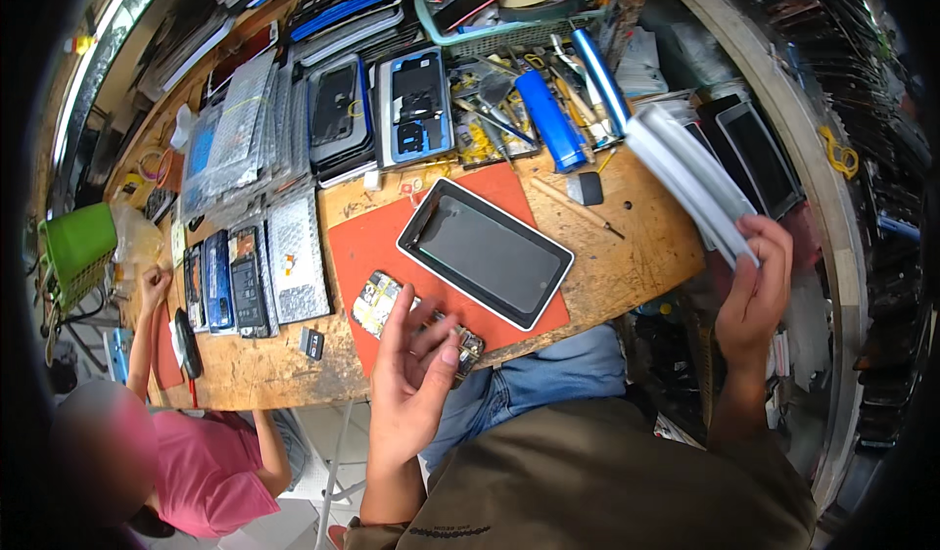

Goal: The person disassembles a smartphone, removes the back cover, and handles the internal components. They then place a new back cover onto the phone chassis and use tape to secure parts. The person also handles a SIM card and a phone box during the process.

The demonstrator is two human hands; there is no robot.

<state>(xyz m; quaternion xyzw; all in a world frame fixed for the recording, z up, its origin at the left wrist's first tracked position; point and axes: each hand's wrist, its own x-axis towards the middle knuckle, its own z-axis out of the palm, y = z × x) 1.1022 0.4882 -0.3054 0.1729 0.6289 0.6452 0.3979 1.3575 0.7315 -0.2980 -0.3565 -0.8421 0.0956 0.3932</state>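
Observation:
My right hand point(759, 271) is off the bench's right edge, its fingers closed on the lower end of a long white flat panel point(690, 183), blurred by motion and tilted up to the left. The panel's exact kind cannot be made out. My left hand point(411, 374) is raised at the front edge, palm up, fingers apart and holding nothing. Partly hidden behind it, an opened phone with bare circuit parts point(377, 300) lies on an orange mat point(357, 242). A tablet point(490, 250) with a white rim and dark screen rests on the same mat, slanting down to the right.
Behind the mat are phone frames point(416, 100), bubble-wrapped stacks point(245, 129), a blue cylinder point(550, 119) among tools, and a green basket point(431, 17). A wooden-handled pick point(573, 206) lies right of the mat. Another person in pink point(211, 467) sits at left.

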